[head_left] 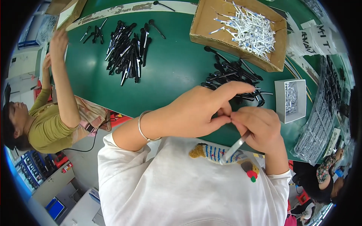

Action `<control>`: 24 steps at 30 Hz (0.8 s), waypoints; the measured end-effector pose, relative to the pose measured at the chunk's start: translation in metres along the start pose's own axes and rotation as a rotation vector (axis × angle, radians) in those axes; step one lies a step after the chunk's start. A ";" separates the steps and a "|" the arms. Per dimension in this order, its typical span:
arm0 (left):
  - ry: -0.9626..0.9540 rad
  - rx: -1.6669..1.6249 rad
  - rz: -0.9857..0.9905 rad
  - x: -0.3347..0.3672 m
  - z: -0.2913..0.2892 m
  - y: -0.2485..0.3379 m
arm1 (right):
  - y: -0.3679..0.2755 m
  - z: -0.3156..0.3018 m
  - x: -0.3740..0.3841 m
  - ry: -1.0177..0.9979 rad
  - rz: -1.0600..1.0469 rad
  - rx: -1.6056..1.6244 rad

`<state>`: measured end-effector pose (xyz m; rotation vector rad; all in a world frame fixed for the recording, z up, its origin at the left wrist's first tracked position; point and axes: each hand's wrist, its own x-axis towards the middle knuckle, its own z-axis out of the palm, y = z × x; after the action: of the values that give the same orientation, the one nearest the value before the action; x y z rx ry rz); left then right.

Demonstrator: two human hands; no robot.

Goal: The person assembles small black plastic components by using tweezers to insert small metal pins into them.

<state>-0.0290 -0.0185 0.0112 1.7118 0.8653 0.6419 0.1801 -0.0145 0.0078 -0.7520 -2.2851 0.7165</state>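
Note:
My left hand [205, 107] and my right hand [260, 122] meet at the fingertips in front of my chest, above the near edge of the green table. Thumb and fingers of the left are pinched together; whatever lies between them is too small or hidden to name. The right hand is closed around slim silver tweezers [236, 146], whose end sticks out toward my shirt. Just beyond my hands lies a heap of black thin-handled pieces [235, 73]. A small white box [279, 101] of little silver metal parts stands to the right of my right hand.
A cardboard box [211, 42] of white-and-blue thin pieces sits at the far right. A second black heap [126, 52] lies left on the green table [166, 75]. Clear plastic trays [315, 128] line the right side. Another person [49, 116] works at the left.

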 end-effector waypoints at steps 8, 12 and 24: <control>0.655 1.003 0.120 0.006 -0.099 -0.051 | 0.031 -0.006 -0.021 0.209 0.319 -0.240; 0.491 1.290 0.071 0.006 -0.149 -0.085 | 0.028 -0.002 -0.013 0.172 0.403 -0.309; 0.424 0.457 0.069 0.008 -0.048 -0.004 | 0.009 -0.029 -0.006 0.288 0.171 -0.266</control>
<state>-0.0618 0.0158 0.0209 2.0543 1.3330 0.9273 0.2074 -0.0036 0.0187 -1.1083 -2.0890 0.3512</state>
